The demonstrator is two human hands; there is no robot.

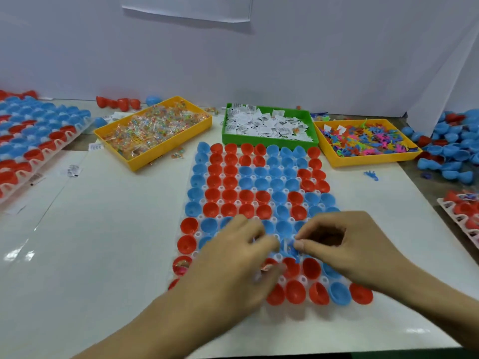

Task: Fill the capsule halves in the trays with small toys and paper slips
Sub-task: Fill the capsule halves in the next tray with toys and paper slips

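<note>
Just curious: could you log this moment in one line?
left hand: over capsule tray | right hand: pinching small item, unclear | most capsule halves empty

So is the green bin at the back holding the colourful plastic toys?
No, the green bin holds white paper slips; the colourful plastic toys lie in the yellow bin to its right.

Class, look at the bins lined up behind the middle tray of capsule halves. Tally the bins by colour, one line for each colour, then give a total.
Yellow bins: 2, one holding wrapped toys and one holding bright plastic toys
Green bins: 1, the one holding paper slips
Total: 3 bins
</note>
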